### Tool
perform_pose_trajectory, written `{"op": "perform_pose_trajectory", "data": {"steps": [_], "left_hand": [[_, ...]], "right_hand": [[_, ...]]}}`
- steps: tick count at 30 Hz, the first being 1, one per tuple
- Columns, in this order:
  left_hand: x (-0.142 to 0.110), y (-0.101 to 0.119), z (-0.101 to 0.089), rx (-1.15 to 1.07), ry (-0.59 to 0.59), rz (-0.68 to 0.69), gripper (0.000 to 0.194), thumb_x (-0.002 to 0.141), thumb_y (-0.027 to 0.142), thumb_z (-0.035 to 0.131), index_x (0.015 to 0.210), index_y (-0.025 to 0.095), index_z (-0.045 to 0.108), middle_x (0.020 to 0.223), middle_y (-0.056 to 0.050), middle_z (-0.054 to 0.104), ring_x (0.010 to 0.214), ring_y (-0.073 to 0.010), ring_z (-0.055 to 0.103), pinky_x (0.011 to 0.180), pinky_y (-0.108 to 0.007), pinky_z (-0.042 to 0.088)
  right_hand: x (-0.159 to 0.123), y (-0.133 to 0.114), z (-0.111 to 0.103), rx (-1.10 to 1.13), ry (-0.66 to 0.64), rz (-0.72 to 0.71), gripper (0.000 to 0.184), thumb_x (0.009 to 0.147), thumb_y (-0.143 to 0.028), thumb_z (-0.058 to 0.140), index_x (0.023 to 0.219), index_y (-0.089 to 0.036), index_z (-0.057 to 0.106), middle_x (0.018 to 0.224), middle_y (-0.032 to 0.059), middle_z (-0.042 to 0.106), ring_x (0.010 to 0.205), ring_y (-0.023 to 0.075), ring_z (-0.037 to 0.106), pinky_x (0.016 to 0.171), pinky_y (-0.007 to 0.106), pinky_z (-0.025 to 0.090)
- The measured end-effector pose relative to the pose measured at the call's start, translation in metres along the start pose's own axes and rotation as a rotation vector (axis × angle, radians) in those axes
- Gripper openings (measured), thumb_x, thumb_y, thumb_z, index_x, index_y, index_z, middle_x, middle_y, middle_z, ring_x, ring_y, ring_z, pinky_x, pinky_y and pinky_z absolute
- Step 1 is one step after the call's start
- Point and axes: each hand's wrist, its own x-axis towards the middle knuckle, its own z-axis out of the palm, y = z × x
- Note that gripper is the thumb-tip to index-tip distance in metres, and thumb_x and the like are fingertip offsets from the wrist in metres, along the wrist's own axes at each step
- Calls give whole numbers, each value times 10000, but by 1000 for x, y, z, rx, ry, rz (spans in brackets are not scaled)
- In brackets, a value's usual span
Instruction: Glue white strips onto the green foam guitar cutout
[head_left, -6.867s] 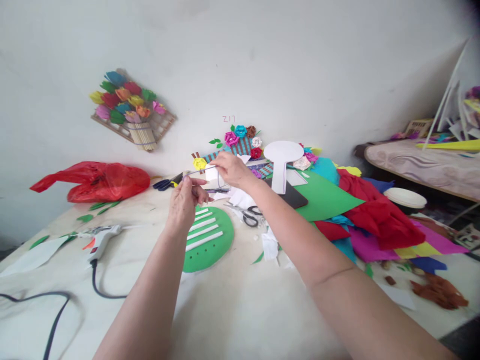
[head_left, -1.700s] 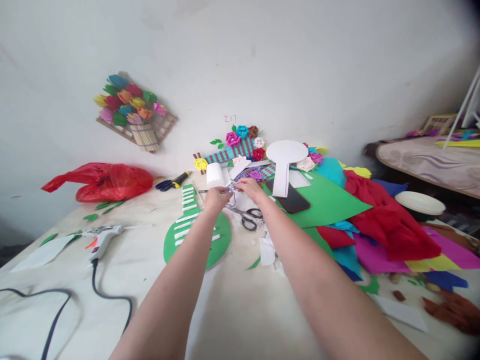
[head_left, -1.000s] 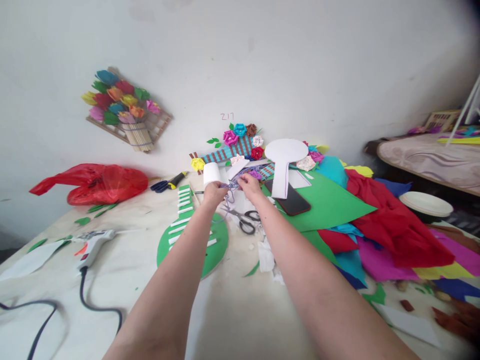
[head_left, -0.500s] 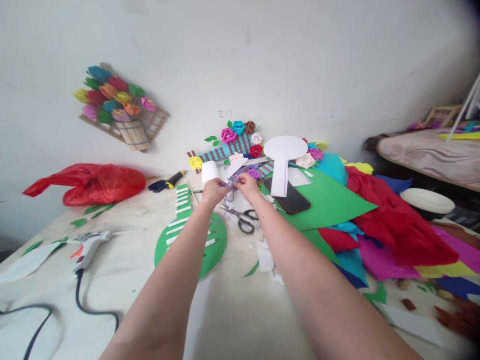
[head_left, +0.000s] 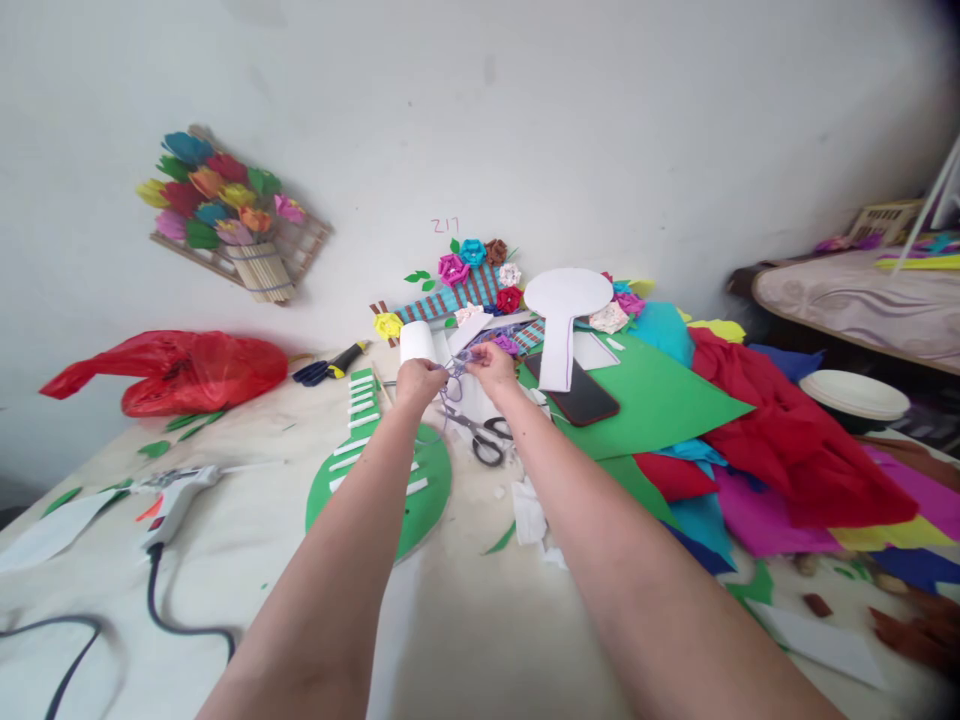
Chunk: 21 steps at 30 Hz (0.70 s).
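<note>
Over the middle of the table, my left hand [head_left: 420, 384] pinches a tangled purple string [head_left: 453, 386]. My right hand [head_left: 492, 368] is closed on the same string just to the right, and a loose loop hangs down between the hands. Scissors with black handles [head_left: 486, 446] lie open below my right hand. A green paddle-shaped cutout [head_left: 431, 490] with white strips across it lies under my left forearm, which covers part of it. Behind my left hand stands a white roll [head_left: 416, 342].
To the left are a glue gun [head_left: 174, 505] with its cord, a red plastic bag [head_left: 206, 372] and pliers [head_left: 337, 364]. On the right lie a phone [head_left: 589, 396], a white paddle-shaped cutout [head_left: 568, 292], green sheets [head_left: 667, 390] and crumpled red paper [head_left: 787, 440]. Paper flowers [head_left: 454, 268] sit against the wall.
My hands have moved slightly apart, with my left hand shifting left, and more of the purple string shows between them. The whole view has shifted a little.
</note>
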Motion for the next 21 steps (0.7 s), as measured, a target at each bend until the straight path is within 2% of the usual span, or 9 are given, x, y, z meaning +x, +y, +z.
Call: {"op": "perform_pose_trajectory", "data": {"steps": [4, 10, 13, 17, 21], "left_hand": [[-1, -2, -1, 1, -7, 8, 180, 576, 285, 581, 646, 136, 654, 512, -48, 568, 505, -151, 531, 471, -235, 367], [-6, 8, 7, -216, -134, -4, 236, 594, 296, 575, 726, 114, 648, 531, -23, 560, 440, -96, 476, 438, -200, 366], [-3, 8, 9, -218, -116, 20, 202, 605, 287, 557, 674, 114, 637, 499, -15, 541, 409, -83, 440, 424, -196, 349], [3, 2, 8, -124, -49, 46, 203, 609, 296, 546, 666, 128, 644, 522, -28, 574, 427, -95, 460, 428, -203, 340], [4, 0, 4, -89, -31, 31, 201, 606, 290, 544, 678, 138, 654, 535, -27, 588, 444, -102, 470, 444, -210, 343]], "right_hand": [[1, 2, -1, 17, 44, 26, 269, 550, -126, 610, 795, -171, 510, 732, -16, 555, 608, 102, 519, 645, 269, 458], [-4, -7, 0, 127, -8, 44, 273, 540, -113, 607, 778, -170, 487, 725, -21, 546, 629, 101, 521, 673, 271, 451], [-5, -9, -1, 132, -21, 31, 295, 538, -96, 595, 792, -177, 469, 762, -14, 541, 670, 106, 528, 693, 270, 453], [-3, -6, -3, 56, 83, -13, 312, 574, -81, 538, 846, -191, 433, 798, -4, 525, 693, 116, 528, 691, 271, 454], [-5, -10, -9, -176, 192, -117, 255, 607, -49, 434, 823, -181, 469, 805, 25, 530, 720, 142, 518, 744, 301, 428]]}}
